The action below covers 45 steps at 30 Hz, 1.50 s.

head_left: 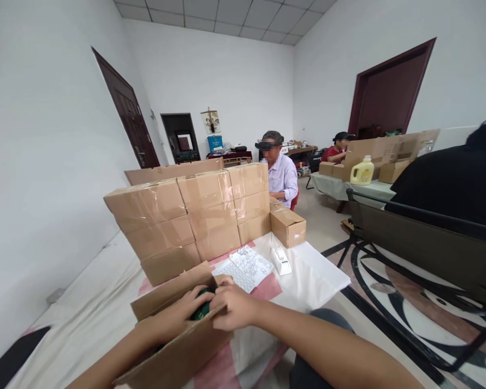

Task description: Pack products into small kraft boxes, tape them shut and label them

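An open cardboard box [194, 351] stands at the near edge of the table, its flaps raised. Inside its far end is a dark green object [201, 309] with yellowish marks, partly covered by fingers. My left hand [188, 305] reaches into the box, fingers curled over the green object. At the box's right end, my right hand [231, 305] is closed around the edge of the cardboard, beside the green object. The lower part of the box's inside is hidden by my left forearm.
Stacked, taped cartons [210, 216] form a wall behind the box. A smaller carton [287, 224], a white tape dispenser [281, 261] and patterned sheets [251, 265] lie to the right on the cloth-covered table. A person [282, 175] sits beyond the cartons.
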Motion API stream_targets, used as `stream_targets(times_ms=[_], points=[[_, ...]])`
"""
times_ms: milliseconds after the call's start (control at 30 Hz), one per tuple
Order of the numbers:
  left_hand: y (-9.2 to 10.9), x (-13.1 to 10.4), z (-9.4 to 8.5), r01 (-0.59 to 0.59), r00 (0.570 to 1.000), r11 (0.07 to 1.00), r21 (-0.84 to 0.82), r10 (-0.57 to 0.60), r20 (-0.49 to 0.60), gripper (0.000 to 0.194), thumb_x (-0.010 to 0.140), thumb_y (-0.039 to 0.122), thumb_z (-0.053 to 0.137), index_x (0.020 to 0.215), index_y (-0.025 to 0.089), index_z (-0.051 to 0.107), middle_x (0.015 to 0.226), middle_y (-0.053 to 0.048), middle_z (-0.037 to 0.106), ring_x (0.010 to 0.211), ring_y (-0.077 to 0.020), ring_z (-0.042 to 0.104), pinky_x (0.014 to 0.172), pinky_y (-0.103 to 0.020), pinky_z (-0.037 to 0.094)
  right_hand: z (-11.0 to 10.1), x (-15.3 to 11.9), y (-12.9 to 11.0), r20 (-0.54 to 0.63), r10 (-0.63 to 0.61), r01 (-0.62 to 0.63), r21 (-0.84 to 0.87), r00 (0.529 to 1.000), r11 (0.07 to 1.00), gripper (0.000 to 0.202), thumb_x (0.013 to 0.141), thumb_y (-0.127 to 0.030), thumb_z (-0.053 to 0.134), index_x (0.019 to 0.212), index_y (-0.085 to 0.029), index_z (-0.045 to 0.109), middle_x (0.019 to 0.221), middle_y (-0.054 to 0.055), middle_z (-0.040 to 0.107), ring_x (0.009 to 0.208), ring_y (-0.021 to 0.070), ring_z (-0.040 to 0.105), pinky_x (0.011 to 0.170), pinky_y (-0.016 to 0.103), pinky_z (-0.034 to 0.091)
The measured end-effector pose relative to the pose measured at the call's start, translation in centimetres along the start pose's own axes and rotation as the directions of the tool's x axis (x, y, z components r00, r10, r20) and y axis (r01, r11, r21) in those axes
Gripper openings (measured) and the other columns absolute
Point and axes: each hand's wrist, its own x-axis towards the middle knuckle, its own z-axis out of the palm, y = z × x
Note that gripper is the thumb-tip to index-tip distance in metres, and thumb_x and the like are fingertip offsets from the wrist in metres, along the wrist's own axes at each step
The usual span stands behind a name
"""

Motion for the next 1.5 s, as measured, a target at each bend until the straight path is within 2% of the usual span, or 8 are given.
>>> stream_targets(times_ms=[133, 367, 567, 800, 1000, 1200, 1367, 1500], points=[[0.3, -1.7, 0.0, 0.097, 0.995, 0.995, -0.024, -0.098, -0.035, 0.049, 0.1, 0.048, 0.052, 0.148, 0.037, 0.051, 0.155, 0.0, 0.052, 0.139, -0.028, 0.053, 0.119, -0.037, 0.043, -0.4, -0.2, -0.9, -0.012, 0.013, -0.013, 0.008, 1.0, 1.0, 0.009, 0.078, -0.028, 0.07, 0.082, -0.021, 0.071, 0.072, -0.004, 0.069, 0.077, 0.0138, 0.06, 0.099, 0.034, 0.037], [0.0, -5.2, 0.8, 0.232, 0.969, 0.933, 0.276, -0.196, -0.152, 0.044, 0.097, 0.054, 0.055, 0.139, 0.047, 0.062, 0.163, -0.005, 0.043, 0.143, -0.0416, 0.049, 0.114, -0.061, 0.046, -1.5, -1.8, -3.4, 0.032, -0.099, 0.1, -0.043, 0.995, 0.994, 0.023, 0.085, -0.033, 0.067, 0.105, -0.024, 0.073, 0.092, -0.002, 0.075, 0.098, 0.017, 0.064, 0.116, 0.04, 0.027], [1.7, -4.9, 0.9, 0.286, 0.954, 0.937, 0.199, -0.26, -0.15, 0.05, 0.098, 0.056, 0.053, 0.147, 0.047, 0.053, 0.165, -0.003, 0.041, 0.144, -0.0383, 0.048, 0.115, -0.056, 0.047, -3.7, -2.3, -4.9, -0.086, 0.021, -0.021, 0.001, 0.996, 1.0, 0.025, 0.075, -0.04, 0.072, 0.071, -0.022, 0.055, 0.073, -0.004, 0.063, 0.079, 0.0153, 0.059, 0.104, 0.036, 0.038], [2.5, -4.2, -0.6, 0.281, 0.933, 0.949, 0.144, -0.234, -0.275, 0.049, 0.1, 0.054, 0.048, 0.148, 0.041, 0.054, 0.157, -0.003, 0.05, 0.139, -0.0312, 0.052, 0.118, -0.051, 0.045, -4.2, -3.8, -2.6, -0.143, 0.115, -0.11, 0.04, 0.983, 0.993, 0.035, 0.07, -0.033, 0.071, 0.062, -0.022, 0.039, 0.058, -0.006, 0.042, 0.065, 0.0137, 0.046, 0.083, 0.031, 0.042], [3.2, -2.0, -2.4, 0.08, 0.996, 0.987, 0.142, -0.075, -0.037, 0.045, 0.105, 0.036, 0.033, 0.133, 0.036, 0.069, 0.134, -0.004, 0.069, 0.126, -0.0246, 0.06, 0.11, -0.04, 0.049, -3.0, -4.9, -2.9, -0.122, -0.002, -0.009, -0.088, 0.993, 0.996, 0.029, 0.071, -0.038, 0.07, 0.064, -0.022, 0.047, 0.061, -0.003, 0.044, 0.074, 0.0177, 0.049, 0.08, 0.034, 0.038], [5.9, 0.7, -2.5, -0.073, 0.975, 0.989, 0.132, 0.043, 0.218, 0.052, 0.089, 0.032, 0.062, 0.141, 0.039, 0.06, 0.155, 0.001, 0.054, 0.141, -0.0295, 0.051, 0.118, -0.045, 0.042, -3.5, -5.8, -4.1, -0.018, -0.063, 0.059, -0.152, 0.998, 0.987, 0.028, 0.077, -0.04, 0.069, 0.066, -0.022, 0.051, 0.065, 0.0, 0.054, 0.079, 0.0194, 0.052, 0.076, 0.033, 0.037], [7.0, 2.2, -1.4, -0.099, 0.971, 0.987, 0.13, 0.068, 0.231, 0.034, 0.085, 0.036, 0.069, 0.118, 0.028, 0.071, 0.124, -0.005, 0.07, 0.118, -0.0298, 0.062, 0.104, -0.042, 0.05, -3.6, -6.4, -3.9, -0.013, -0.092, 0.088, -0.176, 0.996, 0.981, 0.023, 0.079, -0.037, 0.068, 0.07, -0.021, 0.054, 0.069, 0.0, 0.06, 0.076, 0.0177, 0.054, 0.078, 0.033, 0.038], [6.4, 1.8, 0.8, -0.05, 0.982, 0.998, 0.048, 0.04, 0.186, 0.053, 0.09, 0.036, 0.066, 0.141, 0.027, 0.058, 0.147, -0.011, 0.054, 0.136, -0.033, 0.051, 0.116, -0.047, 0.044, -3.1, -6.6, -3.2, -0.04, -0.106, 0.097, -0.184, 0.994, 0.978, 0.024, 0.077, -0.038, 0.069, 0.069, -0.021, 0.054, 0.069, 0.0, 0.061, 0.075, 0.0178, 0.054, 0.079, 0.033, 0.039]])
